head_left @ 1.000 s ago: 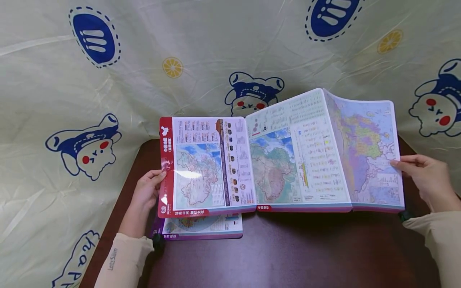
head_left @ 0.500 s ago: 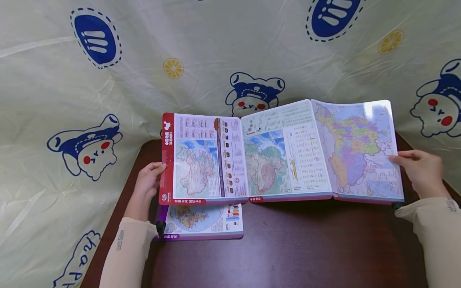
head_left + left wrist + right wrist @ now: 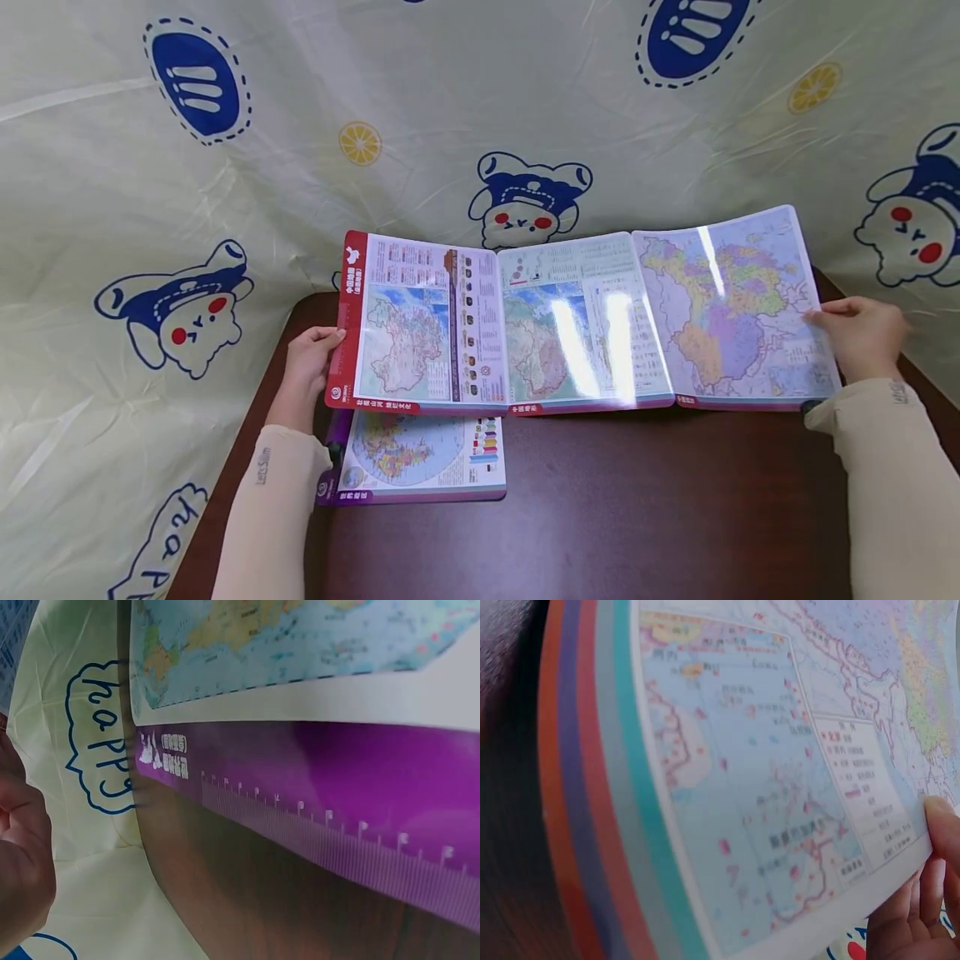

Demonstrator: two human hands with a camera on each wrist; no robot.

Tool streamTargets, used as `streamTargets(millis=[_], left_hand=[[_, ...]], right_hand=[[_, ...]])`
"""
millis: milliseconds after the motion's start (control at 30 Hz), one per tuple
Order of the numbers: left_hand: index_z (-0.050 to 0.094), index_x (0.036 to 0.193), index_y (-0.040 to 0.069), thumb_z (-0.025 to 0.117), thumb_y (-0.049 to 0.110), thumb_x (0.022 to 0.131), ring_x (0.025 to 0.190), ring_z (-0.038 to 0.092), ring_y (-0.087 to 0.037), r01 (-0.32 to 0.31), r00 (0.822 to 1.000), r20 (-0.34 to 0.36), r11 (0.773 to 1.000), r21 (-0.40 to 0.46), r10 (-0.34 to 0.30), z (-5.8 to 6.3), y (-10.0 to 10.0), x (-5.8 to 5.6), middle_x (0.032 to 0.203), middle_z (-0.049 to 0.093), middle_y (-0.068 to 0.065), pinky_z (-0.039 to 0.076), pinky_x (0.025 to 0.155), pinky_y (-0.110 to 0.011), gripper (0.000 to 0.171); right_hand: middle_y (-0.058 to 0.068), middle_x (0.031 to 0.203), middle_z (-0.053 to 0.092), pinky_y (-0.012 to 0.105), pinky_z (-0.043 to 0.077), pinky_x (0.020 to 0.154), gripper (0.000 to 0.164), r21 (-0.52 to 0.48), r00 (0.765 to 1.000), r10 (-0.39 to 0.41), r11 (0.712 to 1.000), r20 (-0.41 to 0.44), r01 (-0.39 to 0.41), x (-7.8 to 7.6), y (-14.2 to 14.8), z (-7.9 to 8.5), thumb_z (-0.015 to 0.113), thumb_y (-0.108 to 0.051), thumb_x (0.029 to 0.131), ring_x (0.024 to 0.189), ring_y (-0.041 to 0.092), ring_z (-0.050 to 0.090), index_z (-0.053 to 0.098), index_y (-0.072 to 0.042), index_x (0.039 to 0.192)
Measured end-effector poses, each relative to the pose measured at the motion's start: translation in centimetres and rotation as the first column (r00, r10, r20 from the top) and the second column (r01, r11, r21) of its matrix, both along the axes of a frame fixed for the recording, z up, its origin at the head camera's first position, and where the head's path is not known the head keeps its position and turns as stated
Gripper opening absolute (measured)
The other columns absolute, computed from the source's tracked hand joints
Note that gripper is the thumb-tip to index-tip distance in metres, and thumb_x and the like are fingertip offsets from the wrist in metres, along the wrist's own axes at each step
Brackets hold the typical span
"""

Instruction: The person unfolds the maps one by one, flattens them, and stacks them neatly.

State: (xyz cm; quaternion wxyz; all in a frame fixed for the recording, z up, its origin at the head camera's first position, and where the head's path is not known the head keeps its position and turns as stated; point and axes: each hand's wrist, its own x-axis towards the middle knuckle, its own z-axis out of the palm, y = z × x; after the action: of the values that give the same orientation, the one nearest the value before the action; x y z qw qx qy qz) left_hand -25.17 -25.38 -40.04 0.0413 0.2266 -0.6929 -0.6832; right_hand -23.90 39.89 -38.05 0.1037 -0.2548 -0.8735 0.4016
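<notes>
A folding map (image 3: 570, 325) with a red left border is spread into three panels, tilted up off the table and upside down to the head camera. My left hand (image 3: 308, 364) pinches its red left edge between thumb and fingers. At the other end, my right hand (image 3: 862, 335) pinches the right panel's outer edge, thumb on the printed face. Coloured stripes run along the lower border beside my right hand (image 3: 922, 885). Below the left panel lies a second, purple-bordered map (image 3: 427, 454), partly covered by the first. Its printed ruler strip shows in the left wrist view.
Both maps are over a dark brown wooden table (image 3: 600, 517). A pale cloth (image 3: 420, 75) printed with blue cartoon figures and orange slices hangs behind the table and spreads along its left side.
The open map has come down and flattened, its right panel swinging from steeply folded to nearly level with the others. My right hand has moved left and away from me, carrying that edge.
</notes>
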Motion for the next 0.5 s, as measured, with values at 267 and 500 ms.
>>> streamTargets(millis=[267, 500], left_hand=[[0.058, 0.108, 0.009, 0.060, 0.029, 0.086, 0.081, 0.057, -0.020, -0.049, 0.996, 0.075, 0.995, -0.081, 0.055, -0.7, 0.3, -0.8, 0.110, 0.055, -0.013, 0.051, 0.061, -0.027, 0.030], [0.059, 0.109, 0.007, 0.058, 0.030, 0.087, 0.079, 0.057, -0.021, -0.047, 0.995, 0.077, 0.978, -0.203, 0.064, -1.3, 0.6, -1.3, 0.104, 0.056, -0.014, 0.050, 0.062, -0.027, 0.032]], right_hand=[[0.022, 0.109, 0.048, 0.013, 0.038, 0.050, 0.043, 0.036, 1.000, 0.011, 0.999, -0.030, -0.010, -0.6, -1.1, 0.0, 0.050, -0.026, 0.091, 0.082, 0.029, 0.048, 0.050, 0.008, 0.118], [0.028, 0.111, 0.045, 0.015, 0.036, 0.044, 0.037, 0.076, 0.996, 0.009, 0.997, -0.091, -0.002, -1.5, -2.3, -0.8, 0.048, -0.019, 0.093, 0.081, 0.034, 0.048, 0.051, 0.011, 0.115]])
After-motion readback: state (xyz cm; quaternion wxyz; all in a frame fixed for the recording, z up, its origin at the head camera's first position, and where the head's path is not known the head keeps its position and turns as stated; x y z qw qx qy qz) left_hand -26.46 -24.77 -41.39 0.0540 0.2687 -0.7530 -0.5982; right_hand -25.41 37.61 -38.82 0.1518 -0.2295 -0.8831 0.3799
